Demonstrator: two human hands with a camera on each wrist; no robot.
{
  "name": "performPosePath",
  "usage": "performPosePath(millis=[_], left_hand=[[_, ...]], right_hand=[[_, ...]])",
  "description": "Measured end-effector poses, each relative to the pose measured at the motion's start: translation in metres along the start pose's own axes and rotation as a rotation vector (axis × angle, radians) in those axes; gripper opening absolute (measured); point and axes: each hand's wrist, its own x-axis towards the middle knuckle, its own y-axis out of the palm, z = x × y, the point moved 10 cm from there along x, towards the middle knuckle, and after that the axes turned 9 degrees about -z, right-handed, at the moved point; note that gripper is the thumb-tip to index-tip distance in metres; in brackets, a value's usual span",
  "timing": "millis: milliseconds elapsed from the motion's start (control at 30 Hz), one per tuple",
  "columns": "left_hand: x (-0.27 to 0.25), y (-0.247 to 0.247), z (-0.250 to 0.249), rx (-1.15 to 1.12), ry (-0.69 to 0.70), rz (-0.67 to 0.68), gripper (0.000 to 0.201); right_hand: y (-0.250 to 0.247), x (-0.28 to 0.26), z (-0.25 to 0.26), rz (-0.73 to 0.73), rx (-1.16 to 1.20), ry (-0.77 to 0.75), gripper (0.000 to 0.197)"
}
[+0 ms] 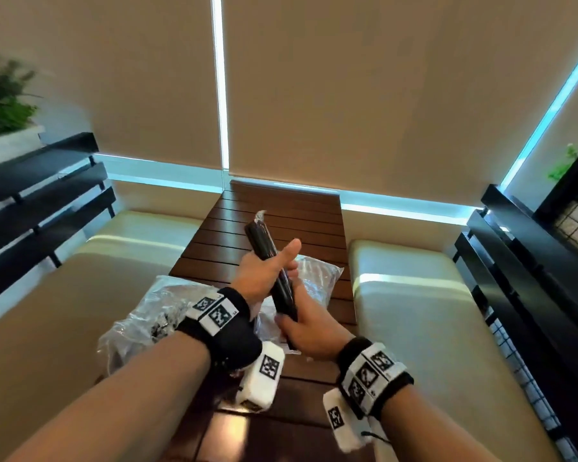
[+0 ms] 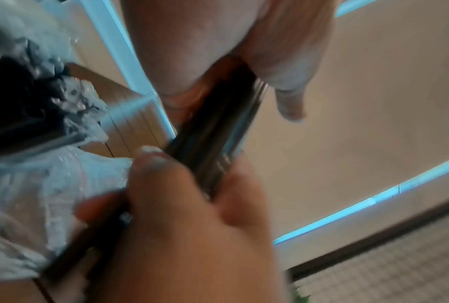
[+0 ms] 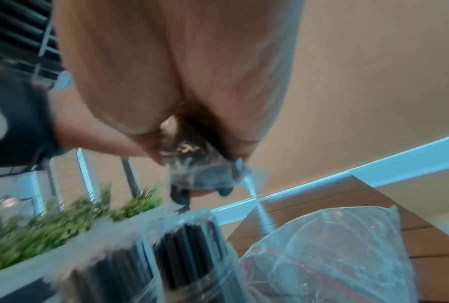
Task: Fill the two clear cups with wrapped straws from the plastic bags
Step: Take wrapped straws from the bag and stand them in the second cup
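Note:
A bundle of black wrapped straws (image 1: 270,261) is held up over the wooden table (image 1: 281,208), tilted away to the left. My left hand (image 1: 264,271) grips its middle with the thumb raised. Below it, my right hand (image 1: 302,328) grips the lower end. Up close in the left wrist view, the bundle (image 2: 218,127) runs between my left hand (image 2: 244,61) and my right hand (image 2: 181,205). Two clear plastic bags lie on the table: one with black straws (image 1: 147,311) on the left and another (image 1: 317,275) behind my hands. No clear cup is in view.
Cream bench cushions (image 1: 414,295) flank the narrow table on both sides. Black slatted rails (image 1: 37,201) stand at the far left and right. A planter with greenery (image 1: 4,105) sits at the upper left. Beige blinds (image 1: 347,95) cover the windows behind the table.

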Motion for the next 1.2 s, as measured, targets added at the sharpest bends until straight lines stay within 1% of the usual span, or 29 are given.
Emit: performPosePath(millis=[33,67,100,133,167,233,300,333,367,400,433,500,533,567,600,633,700,733,800,833,867,900,967,1033,1067,1133,1200], left_hand=[[-0.002,-0.004,-0.004,-0.089,0.001,-0.031,0.052],[-0.003,-0.01,-0.008,-0.133,0.01,-0.075,0.037],[-0.005,-0.018,-0.011,-0.126,0.032,-0.123,0.03],[-0.006,-0.027,-0.015,-0.096,0.068,-0.165,0.029],[-0.007,-0.033,-0.02,-0.052,0.12,-0.195,0.031],[-0.014,-0.047,-0.036,0.029,0.251,-0.25,0.033],[-0.021,-0.056,-0.055,0.073,0.374,-0.271,0.036],[-0.024,-0.058,-0.062,0.081,0.413,-0.266,0.038],[-0.027,-0.058,-0.067,0.075,0.442,-0.254,0.039],[-0.03,-0.057,-0.072,0.076,0.465,-0.243,0.039],[-0.035,-0.055,-0.077,0.088,0.491,-0.224,0.038],[-0.043,-0.047,-0.084,0.159,0.548,-0.167,0.037],[-0.047,-0.043,-0.086,0.205,0.569,-0.141,0.038],[-0.049,-0.04,-0.087,0.247,0.583,-0.124,0.039],[-0.051,-0.04,-0.088,0.283,0.598,-0.121,0.04],[-0.051,-0.041,-0.089,0.308,0.612,-0.122,0.04],[-0.05,-0.051,-0.089,0.309,0.625,-0.132,0.039],[-0.048,-0.06,-0.088,0.289,0.622,-0.143,0.039],[-0.041,-0.08,-0.087,0.211,0.588,-0.18,0.041],[-0.038,-0.09,-0.087,0.164,0.569,-0.205,0.044],[-0.037,-0.098,-0.087,0.12,0.56,-0.225,0.048],[-0.036,-0.102,-0.088,0.089,0.559,-0.234,0.05],[-0.036,-0.104,-0.088,0.073,0.56,-0.233,0.047],[-0.036,-0.103,-0.081,0.094,0.533,-0.211,0.041],[-0.035,-0.103,-0.076,0.102,0.511,-0.204,0.038],[-0.034,-0.104,-0.065,0.109,0.469,-0.204,0.04],[-0.031,-0.106,-0.056,0.088,0.427,-0.217,0.041]], right_hand=[[0.007,0.002,0.007,-0.045,-0.016,-0.059,0.067],[0.012,0.003,0.012,-0.077,0.0,-0.09,0.064],[0.018,0.004,0.015,-0.086,0.019,-0.108,0.056],[0.025,0.006,0.016,-0.074,0.011,-0.11,0.05],[0.027,0.007,0.016,-0.06,-0.009,-0.108,0.051],[0.035,0.012,0.005,-0.003,-0.056,-0.07,0.066],[0.039,0.013,-0.013,0.073,-0.033,0.033,0.084],[0.044,0.013,-0.021,0.12,-0.022,0.078,0.088],[0.051,0.012,-0.024,0.171,-0.02,0.09,0.086],[0.057,0.011,-0.023,0.201,-0.023,0.082,0.077],[0.063,0.013,-0.021,0.196,-0.019,0.067,0.063],[0.067,0.019,-0.011,0.109,-0.022,0.047,0.028],[0.067,0.022,-0.007,0.065,-0.068,0.036,0.014],[0.069,0.025,-0.005,0.056,-0.126,0.035,0.008],[0.071,0.025,-0.005,0.085,-0.163,0.049,0.01],[0.074,0.025,-0.009,0.132,-0.165,0.075,0.018],[0.076,0.023,-0.027,0.212,-0.146,0.151,0.048],[0.072,0.022,-0.038,0.207,-0.184,0.171,0.065],[0.061,0.023,-0.055,0.094,-0.313,0.155,0.091],[0.059,0.023,-0.058,0.039,-0.335,0.136,0.099],[0.062,0.023,-0.06,0.015,-0.331,0.12,0.107],[0.068,0.023,-0.061,0.016,-0.322,0.109,0.116],[0.085,0.026,-0.07,0.017,-0.296,0.125,0.13],[0.095,0.031,-0.085,-0.046,-0.188,0.197,0.132],[0.097,0.034,-0.093,-0.09,-0.111,0.226,0.127],[0.101,0.04,-0.101,-0.148,0.008,0.237,0.105],[0.106,0.045,-0.1,-0.156,0.006,0.203,0.089]])
